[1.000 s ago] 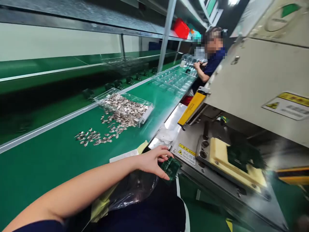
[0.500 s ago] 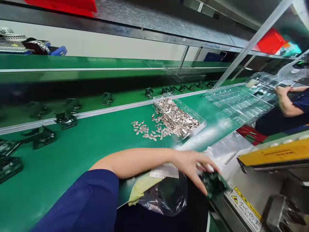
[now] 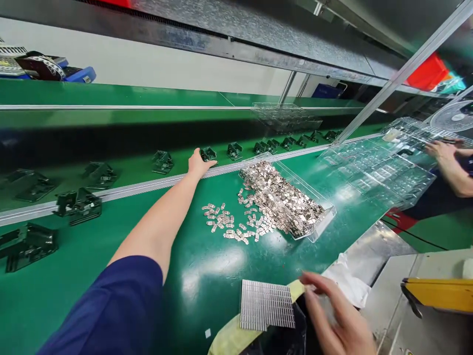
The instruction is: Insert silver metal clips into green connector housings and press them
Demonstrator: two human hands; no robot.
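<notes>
My left arm stretches out to the far conveyor lane, where my left hand has its fingertips closed on a dark green moulded part resting on the belt. More of these dark parts stand in a row along that lane. My right hand hovers low at the near edge with fingers stretched apart and nothing in them, beside a grey ribbed block and a dark plastic bag.
A clear tray heaped with small shiny metal pieces lies on the green bench, with loose pieces spilled beside it. Clear blister trays and a co-worker's hand are at the right. A machine with a yellow bar stands near right.
My left hand carried the green part from the machine side across the bench out to the conveyor lane. The view swung left. My right hand has come into view at the bottom.
</notes>
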